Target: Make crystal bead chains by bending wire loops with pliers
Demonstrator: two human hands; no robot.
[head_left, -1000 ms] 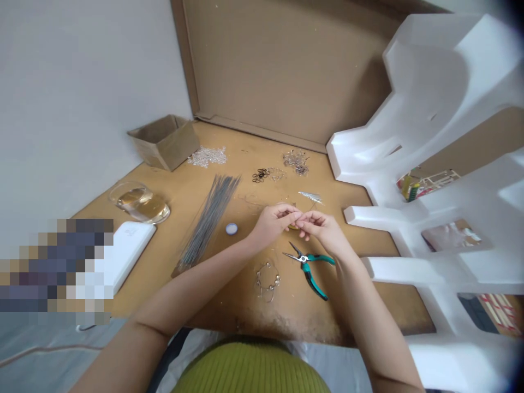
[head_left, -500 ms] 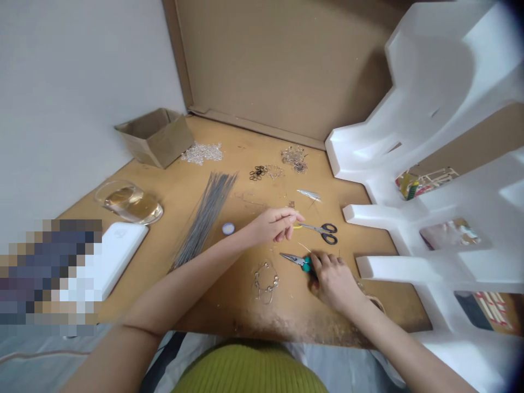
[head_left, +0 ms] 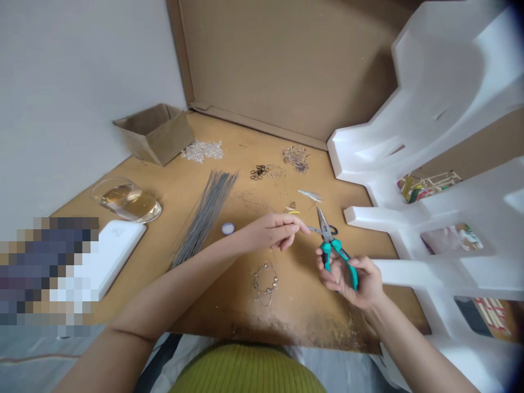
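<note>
My right hand [head_left: 360,284] holds needle-nose pliers [head_left: 325,232] with teal-and-black handles, raised off the table, jaws pointing up and away. My left hand [head_left: 276,232] is closed in a pinch just left of the pliers; whatever its fingertips grip is too small to make out. Behind the pliers lie scissors [head_left: 333,230] with dark handles, mostly covered by them. A wire ring with small beads [head_left: 266,284] rests on the table nearer to me. Beyond my left fingers is a small yellow piece [head_left: 293,212].
A bundle of grey wires [head_left: 207,215] lies left of centre, near a small round blue-and-white lid [head_left: 228,228]. Farther back are clear beads [head_left: 202,150], black rings [head_left: 258,172] and silver findings [head_left: 297,158]. A glass [head_left: 126,199], a cardboard box [head_left: 153,134] and white foam [head_left: 364,153] flank them.
My right hand has lifted the pliers from the table and turned palm up, swinging the jaws from leftward to away from me. My left hand stays nearly in place.
</note>
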